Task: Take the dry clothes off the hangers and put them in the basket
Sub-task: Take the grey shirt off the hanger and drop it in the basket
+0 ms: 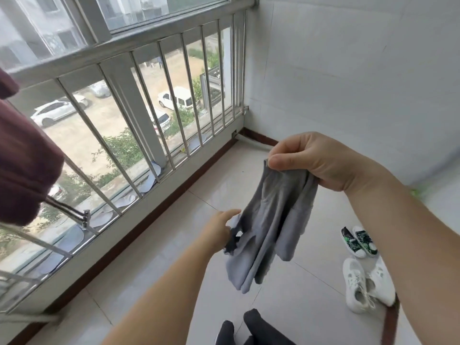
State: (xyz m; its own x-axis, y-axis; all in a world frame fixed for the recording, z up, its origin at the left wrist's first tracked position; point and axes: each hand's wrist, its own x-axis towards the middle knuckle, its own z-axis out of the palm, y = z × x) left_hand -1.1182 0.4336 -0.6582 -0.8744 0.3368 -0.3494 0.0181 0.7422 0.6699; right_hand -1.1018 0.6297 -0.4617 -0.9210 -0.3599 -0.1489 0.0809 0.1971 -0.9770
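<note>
A grey garment (271,220) hangs in mid-air at the centre of the view. My right hand (321,160) pinches its top edge between thumb and fingers. My left hand (219,227) is lower, with its fingers at the garment's lower left edge by a dark patch; whether it grips the cloth is unclear. A dark red garment (25,155) hangs at the far left over a metal drying rack (74,215). No basket and no hanger are in view.
A barred metal railing (149,108) with windows runs along the left. White tiled wall (361,83) stands to the right. On the tiled floor lie white sneakers (366,285) and green-black sneakers (358,241). My dark-socked feet (249,329) are at the bottom.
</note>
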